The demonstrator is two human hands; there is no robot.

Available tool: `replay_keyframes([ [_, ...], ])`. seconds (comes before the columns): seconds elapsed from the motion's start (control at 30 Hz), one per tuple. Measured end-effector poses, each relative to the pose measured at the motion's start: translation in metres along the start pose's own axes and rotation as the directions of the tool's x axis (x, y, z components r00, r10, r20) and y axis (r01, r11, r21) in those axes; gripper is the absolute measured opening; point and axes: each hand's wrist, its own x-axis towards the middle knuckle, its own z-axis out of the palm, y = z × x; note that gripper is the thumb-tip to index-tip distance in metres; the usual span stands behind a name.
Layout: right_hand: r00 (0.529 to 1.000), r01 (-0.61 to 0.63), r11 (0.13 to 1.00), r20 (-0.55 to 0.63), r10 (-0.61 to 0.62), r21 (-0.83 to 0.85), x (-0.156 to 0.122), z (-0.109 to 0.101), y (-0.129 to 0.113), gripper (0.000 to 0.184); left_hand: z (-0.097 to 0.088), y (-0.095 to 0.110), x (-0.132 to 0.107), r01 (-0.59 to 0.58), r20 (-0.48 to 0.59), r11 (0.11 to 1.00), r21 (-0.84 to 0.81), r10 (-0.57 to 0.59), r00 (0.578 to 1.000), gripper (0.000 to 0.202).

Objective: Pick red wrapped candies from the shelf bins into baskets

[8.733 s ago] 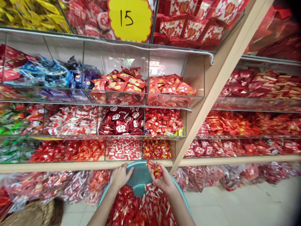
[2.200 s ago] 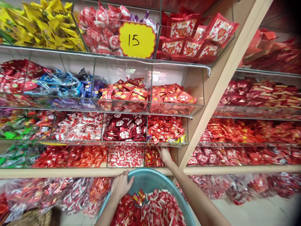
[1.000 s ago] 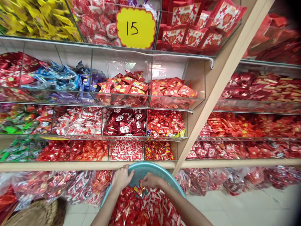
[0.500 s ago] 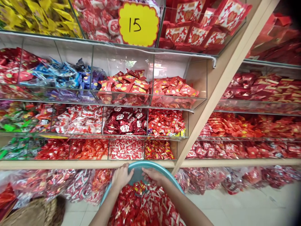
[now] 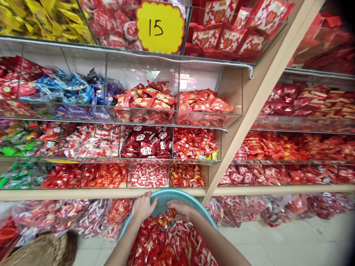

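A round teal plastic basket stands low in front of me, filled with red and white wrapped candies. My left hand grips its far-left rim, thumb on the inside and fingers over the edge. Inside the far part of the basket is my right hand, its fingers curled. Small red-and-yellow wrapped candies show at those fingertips. More candies of that kind lie on the pile just below, between both hands.
Shelves of clear bins rise ahead; the nearest bins hold red-and-white candies and red-and-yellow candies. A slanted wooden post divides the shelving. Bagged candies sit underneath. A woven basket stands at lower left.
My right hand has turned slightly and its fingers have curled in, with red-and-yellow candies now showing at the fingertips. My left hand stays on the rim. The view has shifted slightly.
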Motion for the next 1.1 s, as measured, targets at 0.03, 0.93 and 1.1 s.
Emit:
replay_keyframes([
  [0.03,1.0,0.003,1.0,-0.005,-0.003,-0.007,0.003,0.001,0.004,0.019,0.001,0.0,0.0,-0.006,-0.002,1.0,0.001,0.006,1.0,0.052],
  [0.93,0.612,0.018,0.472,-0.364,-0.702,-0.881,-0.024,-0.067,-0.072,0.043,0.005,-0.001,0.002,0.015,0.002,1.0,-0.012,-0.015,1.0,0.051],
  [1.1,0.706,-0.217,0.463,-0.466,-0.533,-0.859,0.001,-0.086,-0.066,0.077,0.007,-0.003,0.002,-0.01,-0.02,0.999,-0.03,0.01,1.0,0.049],
])
